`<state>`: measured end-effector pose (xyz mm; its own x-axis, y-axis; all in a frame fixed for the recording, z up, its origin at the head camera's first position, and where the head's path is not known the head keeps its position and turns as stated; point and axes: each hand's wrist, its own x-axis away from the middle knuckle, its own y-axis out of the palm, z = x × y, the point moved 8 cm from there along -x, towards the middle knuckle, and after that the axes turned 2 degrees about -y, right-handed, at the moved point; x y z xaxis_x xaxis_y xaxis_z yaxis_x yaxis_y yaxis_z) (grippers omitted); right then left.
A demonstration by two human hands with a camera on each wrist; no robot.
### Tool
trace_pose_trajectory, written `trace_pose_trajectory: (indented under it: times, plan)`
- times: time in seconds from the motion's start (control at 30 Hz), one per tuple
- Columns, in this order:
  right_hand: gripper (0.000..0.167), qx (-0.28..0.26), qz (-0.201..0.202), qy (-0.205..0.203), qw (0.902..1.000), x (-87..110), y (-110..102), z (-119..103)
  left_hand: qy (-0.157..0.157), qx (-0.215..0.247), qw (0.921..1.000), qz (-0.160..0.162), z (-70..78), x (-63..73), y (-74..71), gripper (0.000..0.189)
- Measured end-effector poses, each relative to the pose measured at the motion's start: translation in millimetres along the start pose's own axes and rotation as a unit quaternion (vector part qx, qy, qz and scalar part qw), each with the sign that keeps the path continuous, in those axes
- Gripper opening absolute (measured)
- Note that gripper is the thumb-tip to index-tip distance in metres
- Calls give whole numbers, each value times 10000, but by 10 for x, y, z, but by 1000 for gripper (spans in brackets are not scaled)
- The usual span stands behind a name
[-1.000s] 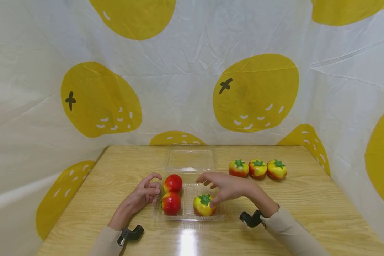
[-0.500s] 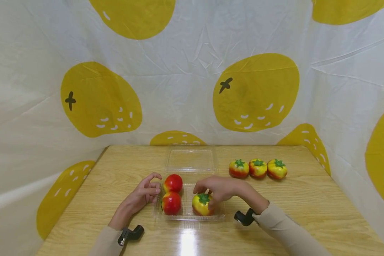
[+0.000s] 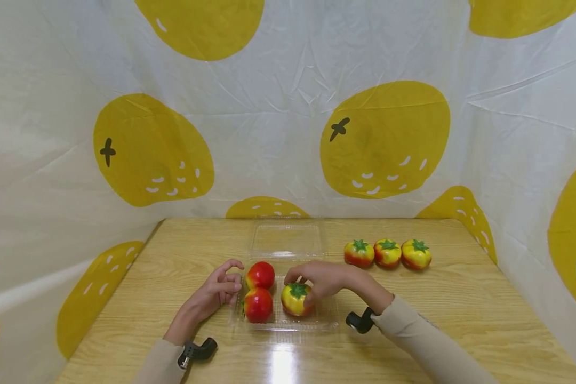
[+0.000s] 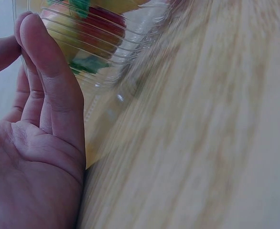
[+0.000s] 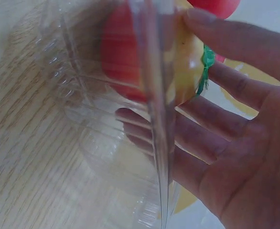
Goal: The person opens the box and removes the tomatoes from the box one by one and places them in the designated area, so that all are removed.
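Observation:
My right hand point(image 3: 324, 280) grips a yellow-and-red toy tomato point(image 3: 294, 301) with a green star-shaped top, fingers and thumb around its sides. It sits inside a clear plastic clamshell box point(image 3: 288, 326); the box's wall crosses in front of the fingers in the right wrist view. Two more toy tomatoes point(image 3: 257, 305) lie on their sides along the box's left end, red undersides showing. My left hand point(image 3: 217, 288) stays beside that end, its loosely extended fingers point(image 4: 49, 67) against the ribbed outer wall point(image 4: 106, 31) in the left wrist view.
The box's clear lid point(image 3: 286, 239) is folded back behind it on the wooden table point(image 3: 182, 245). Three toy tomatoes point(image 3: 388, 253) stand in a row at the back right, green tops up. A white curtain point(image 3: 269, 154) printed with yellow fruit rises behind the table.
My right hand has come down around the toy tomato and shifted it left and slightly back within the box, toward the other two. The left hand has stayed in place.

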<state>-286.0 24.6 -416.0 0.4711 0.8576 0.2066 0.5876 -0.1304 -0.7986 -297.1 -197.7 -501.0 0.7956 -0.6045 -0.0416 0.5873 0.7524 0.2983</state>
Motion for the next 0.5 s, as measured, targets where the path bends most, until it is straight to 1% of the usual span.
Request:
trace_pose_trajectory:
  times: [0.27, 0.5]
  plan:
    - [58, -82, -99, 228, 9997, -40, 31, 54, -6, 26, 10000, 5, 4, -4, 11, 37]
    - [58, -198, -140, 136, 9996, -35, 33, 55, -23, 33, 10000, 10, 2, -3, 2, 37]
